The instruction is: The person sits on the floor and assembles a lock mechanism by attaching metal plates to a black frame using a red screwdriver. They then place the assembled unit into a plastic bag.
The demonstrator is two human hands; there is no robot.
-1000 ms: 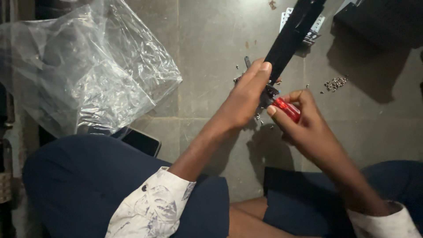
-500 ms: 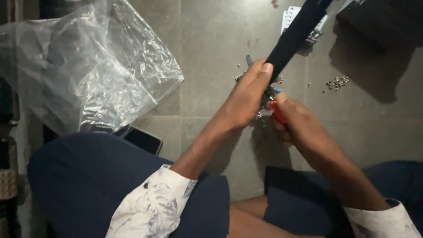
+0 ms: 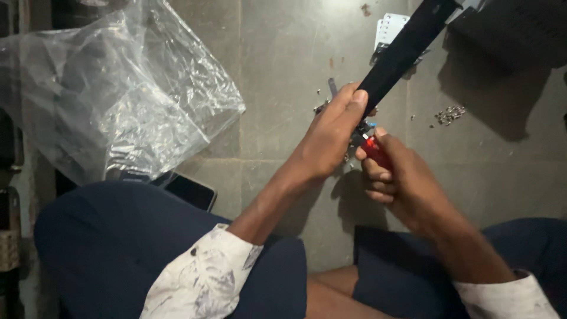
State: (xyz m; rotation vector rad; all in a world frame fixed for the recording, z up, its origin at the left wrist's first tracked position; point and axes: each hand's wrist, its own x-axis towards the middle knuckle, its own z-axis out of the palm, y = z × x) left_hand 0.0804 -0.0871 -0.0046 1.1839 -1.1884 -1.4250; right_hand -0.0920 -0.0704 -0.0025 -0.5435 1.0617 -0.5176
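Note:
A long black flat bar [image 3: 407,47] slants from the top right down to the middle of the view. My left hand [image 3: 331,139] grips its lower end, thumb along the bar. My right hand [image 3: 401,180] sits just below and right of that end, fingers curled around a red-handled tool [image 3: 373,150] whose tip meets the bar's lower end. Small metal parts show between the two hands.
A crumpled clear plastic bag [image 3: 124,88] lies on the grey tiled floor at left. A dark phone [image 3: 192,190] peeks out by my left knee. Loose screws [image 3: 450,113] and a white perforated part [image 3: 390,28] lie near the top right. My knees fill the bottom.
My right hand has closed tighter around the red tool and shifted slightly left toward the bar's end. The bar and my left hand have barely moved.

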